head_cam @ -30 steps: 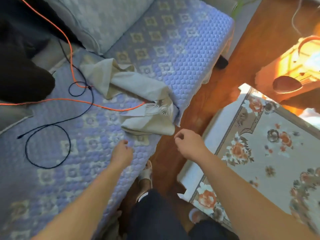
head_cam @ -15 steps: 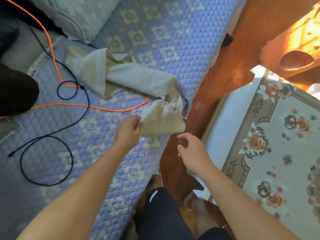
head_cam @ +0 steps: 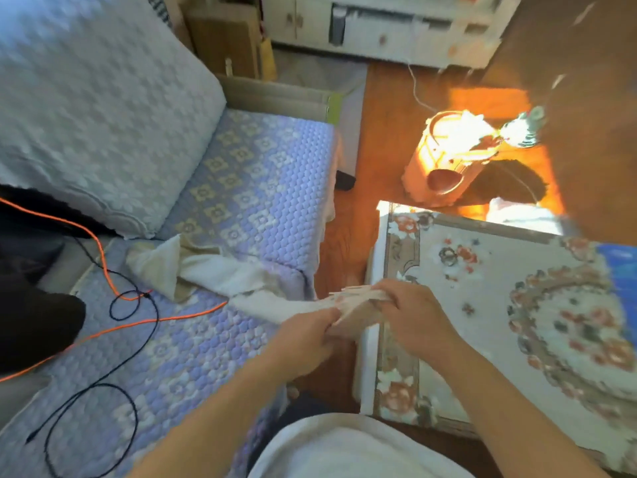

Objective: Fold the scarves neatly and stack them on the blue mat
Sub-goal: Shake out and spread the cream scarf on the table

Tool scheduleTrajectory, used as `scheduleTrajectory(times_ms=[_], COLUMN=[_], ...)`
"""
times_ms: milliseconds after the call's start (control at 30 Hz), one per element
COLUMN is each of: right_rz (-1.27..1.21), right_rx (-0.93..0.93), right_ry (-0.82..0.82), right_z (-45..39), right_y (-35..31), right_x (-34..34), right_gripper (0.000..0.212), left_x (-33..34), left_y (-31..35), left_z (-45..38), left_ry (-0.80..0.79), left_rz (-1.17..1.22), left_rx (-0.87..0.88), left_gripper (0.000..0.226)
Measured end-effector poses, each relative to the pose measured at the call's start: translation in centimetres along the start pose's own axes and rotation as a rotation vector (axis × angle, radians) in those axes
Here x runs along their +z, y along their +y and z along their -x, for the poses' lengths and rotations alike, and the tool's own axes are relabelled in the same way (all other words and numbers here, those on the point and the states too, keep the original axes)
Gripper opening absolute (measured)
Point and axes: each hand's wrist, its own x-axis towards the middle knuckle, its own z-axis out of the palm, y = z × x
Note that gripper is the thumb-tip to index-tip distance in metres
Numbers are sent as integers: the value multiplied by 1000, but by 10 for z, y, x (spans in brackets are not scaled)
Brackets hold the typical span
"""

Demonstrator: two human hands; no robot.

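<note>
A beige scarf (head_cam: 213,274) with a fringed end trails from the quilted sofa seat (head_cam: 248,188) across the gap toward the floral table. My left hand (head_cam: 306,336) grips the scarf near its fringed end, just past the seat's front edge. My right hand (head_cam: 410,315) holds the same end by the fringe, over the table's left edge. The cloth is stretched off the seat and partly lifted. A strip of the blue mat (head_cam: 620,270) shows at the far right edge on the table.
A floral-covered table (head_cam: 482,281) stands to the right. An orange cable (head_cam: 113,291) and a black cable (head_cam: 103,384) lie looped on the seat. A grey back cushion (head_cam: 96,108) sits behind. A sunlit wooden stool (head_cam: 448,157) stands on the wood floor.
My left hand took the scarf's fringed end and pulled it rightward off the seat. My right hand closed on the same end. The camera view swung up and to the right.
</note>
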Motion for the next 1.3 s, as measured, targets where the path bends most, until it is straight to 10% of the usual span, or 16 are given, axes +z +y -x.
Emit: scheduleTrajectory(times_ms=[233,400,467,567,633,733,967,1167,1300], right_rz=[-377,-311,63,326,123,-70,-264,-182,114], right_rx=[65,248,277,-50,-213,-155,65,515,689], right_ry=[306,779,931,640,384,484,809,1211,1088], right_z=[84,143,166,183,184,191,211,203,187], right_y=[89,182,203,210,215,238,288,388,473], right_x=[-135,-229,-266,-285,-278,-280,-329,-408,-429], right_gripper=[18,25,24,72,64,15,25,24,30], left_x=[-11,-19,-10,10,27,59,142,149,137], left_y=[112,302,360,425,458,465,377,308,300], left_z=[-23,-36,-38,-45,-50,-71,-125,-165,-221], left_ry=[597,375,266,130,73,48,527,402,336], left_rz=[124,-92,-68,21,49,-69,-92,-50,-9], left_rx=[-54,192,319,433,508,517,-5,-235,-274], left_gripper=[21,25,32,35,30,23,16,18,20])
